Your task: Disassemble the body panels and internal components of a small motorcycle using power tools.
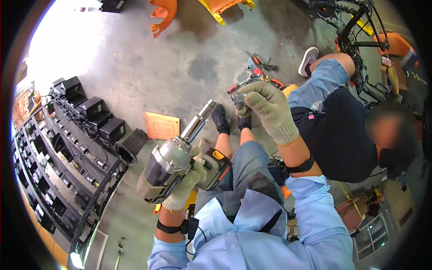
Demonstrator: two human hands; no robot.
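My left hand [184, 186], in a pale knitted glove, is wrapped round the handle of a cordless impact wrench [167, 164]. The tool has a grey and black body, and its battery pack [217, 166] points to the right. A long shiny extension [198, 120] sits on the nose, slanting up and right. Level with that tip and to its right, my right hand [270, 108], gloved likewise, pinches a short metal socket [238, 100] between thumb and fingers. The socket is apart from the extension; part of it is hidden by the fingers.
Hand tools [258, 72] lie on the concrete floor ahead, near an orange flat panel [162, 125]. At the right another person [335, 130] sits beside a black metal frame [355, 45]. A rack with black boxes [85, 112] lines the left. Orange plastic parts [164, 15] lie far ahead.
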